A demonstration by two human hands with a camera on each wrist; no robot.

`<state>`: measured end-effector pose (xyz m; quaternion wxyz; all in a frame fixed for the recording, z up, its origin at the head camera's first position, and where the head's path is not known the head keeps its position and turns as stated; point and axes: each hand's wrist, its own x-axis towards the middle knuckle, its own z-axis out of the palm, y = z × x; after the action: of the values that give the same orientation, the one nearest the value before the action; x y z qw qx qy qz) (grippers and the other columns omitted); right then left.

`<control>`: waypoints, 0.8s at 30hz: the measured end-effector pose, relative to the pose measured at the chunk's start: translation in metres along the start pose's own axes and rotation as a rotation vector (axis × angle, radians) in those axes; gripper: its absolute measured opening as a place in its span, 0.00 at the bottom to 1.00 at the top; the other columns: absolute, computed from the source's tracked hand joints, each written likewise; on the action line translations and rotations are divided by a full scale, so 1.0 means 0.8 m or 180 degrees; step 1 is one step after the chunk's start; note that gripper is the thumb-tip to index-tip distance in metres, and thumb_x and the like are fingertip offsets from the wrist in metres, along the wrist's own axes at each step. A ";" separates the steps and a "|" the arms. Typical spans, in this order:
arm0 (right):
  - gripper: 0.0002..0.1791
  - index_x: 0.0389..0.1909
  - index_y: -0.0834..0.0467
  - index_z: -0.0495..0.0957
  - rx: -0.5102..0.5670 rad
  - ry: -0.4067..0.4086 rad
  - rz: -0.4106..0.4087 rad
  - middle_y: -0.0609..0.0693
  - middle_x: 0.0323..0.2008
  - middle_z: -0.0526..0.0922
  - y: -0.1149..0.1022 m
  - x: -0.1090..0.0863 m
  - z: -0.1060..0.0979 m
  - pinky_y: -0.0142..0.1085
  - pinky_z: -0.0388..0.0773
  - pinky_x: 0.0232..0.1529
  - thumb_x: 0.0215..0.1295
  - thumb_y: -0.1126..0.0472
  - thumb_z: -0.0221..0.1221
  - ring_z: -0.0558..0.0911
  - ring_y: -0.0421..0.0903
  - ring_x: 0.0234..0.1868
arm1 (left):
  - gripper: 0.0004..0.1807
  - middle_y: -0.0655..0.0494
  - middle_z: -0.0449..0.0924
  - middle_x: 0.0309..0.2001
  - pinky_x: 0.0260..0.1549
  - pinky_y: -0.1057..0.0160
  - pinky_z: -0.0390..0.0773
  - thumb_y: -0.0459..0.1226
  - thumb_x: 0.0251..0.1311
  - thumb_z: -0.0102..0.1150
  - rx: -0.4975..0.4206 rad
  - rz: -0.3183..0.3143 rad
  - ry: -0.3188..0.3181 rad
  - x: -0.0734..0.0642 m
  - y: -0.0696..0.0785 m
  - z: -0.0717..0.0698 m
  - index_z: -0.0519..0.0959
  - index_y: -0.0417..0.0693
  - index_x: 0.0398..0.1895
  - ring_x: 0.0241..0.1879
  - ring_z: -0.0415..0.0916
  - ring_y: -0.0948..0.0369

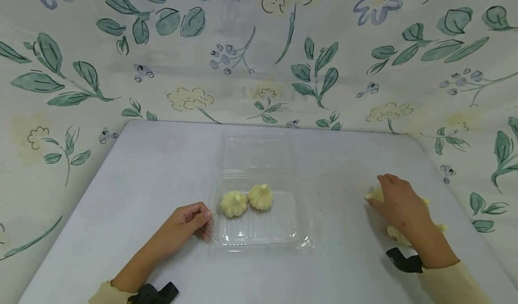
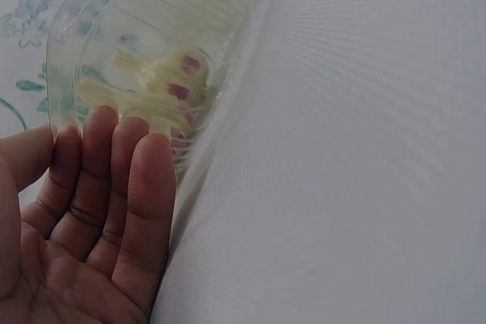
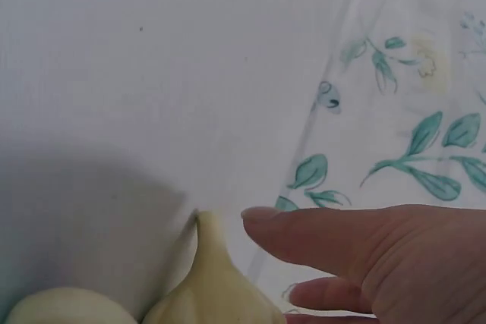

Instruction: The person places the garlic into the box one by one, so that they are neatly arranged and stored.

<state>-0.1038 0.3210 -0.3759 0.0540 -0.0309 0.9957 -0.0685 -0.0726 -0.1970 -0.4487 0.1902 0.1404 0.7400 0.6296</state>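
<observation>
A clear plastic clamshell container (image 1: 283, 223) lies unfolded on the table, its lid flap (image 1: 259, 153) toward the back. Two pale garlic bulbs, a left one (image 1: 233, 204) and a right one (image 1: 260, 197), sit in its base. My left hand (image 1: 184, 225) pinches the container's left rim between thumb and fingers; the left wrist view shows these fingers (image 2: 148, 180) against the plastic wall. On the right, my right hand (image 1: 404, 209) is over several more garlic bulbs, reaching around one bulb (image 1: 375, 194). In the right wrist view its straight thumb (image 3: 319, 237) stays apart from a garlic bulb (image 3: 213, 286).
A white table (image 1: 162, 160) carries everything. Leaf-and-flower patterned cloth (image 1: 243, 92) rises behind it and along both sides. Another garlic bulb (image 1: 398, 235) lies under my right wrist, partly hidden. Black wrist mounts (image 1: 404, 260) sit on both forearms.
</observation>
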 end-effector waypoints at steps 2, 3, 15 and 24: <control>0.38 0.65 0.79 0.66 0.0003 0.0025 -0.0007 0.81 0.64 0.67 0.003 -0.001 0.000 0.71 0.72 0.57 0.67 0.57 0.70 0.69 0.80 0.61 | 0.15 0.47 0.79 0.33 0.36 0.56 0.87 0.40 0.81 0.52 -0.0002 -0.0008 0.0003 0.000 0.000 0.000 0.76 0.36 0.38 0.33 0.81 0.57; 0.37 0.65 0.79 0.66 -0.0001 0.0027 -0.0002 0.81 0.63 0.67 0.005 -0.001 0.000 0.71 0.72 0.56 0.67 0.58 0.70 0.69 0.81 0.60 | 0.15 0.47 0.79 0.33 0.36 0.56 0.87 0.40 0.81 0.52 0.0008 -0.0015 0.0004 0.001 0.001 0.000 0.76 0.36 0.38 0.33 0.81 0.57; 0.31 0.63 0.81 0.65 -0.0054 -0.0122 0.0053 0.82 0.58 0.70 0.017 -0.003 0.006 0.68 0.76 0.53 0.68 0.67 0.65 0.75 0.79 0.55 | 0.16 0.46 0.78 0.34 0.36 0.57 0.87 0.41 0.81 0.52 0.0044 -0.0096 0.0017 0.000 0.000 0.000 0.76 0.36 0.38 0.33 0.81 0.57; 0.31 0.61 0.81 0.66 -0.0027 -0.0099 0.0043 0.81 0.56 0.72 0.021 -0.001 0.007 0.67 0.77 0.50 0.68 0.66 0.66 0.77 0.77 0.52 | 0.15 0.47 0.78 0.33 0.36 0.57 0.87 0.40 0.81 0.52 0.0027 -0.0044 0.0010 -0.002 0.003 0.002 0.76 0.35 0.38 0.33 0.81 0.57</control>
<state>-0.1035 0.3369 -0.3838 0.0698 -0.0254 0.9952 -0.0634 -0.0708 -0.1959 -0.4465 0.1927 0.1351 0.7440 0.6254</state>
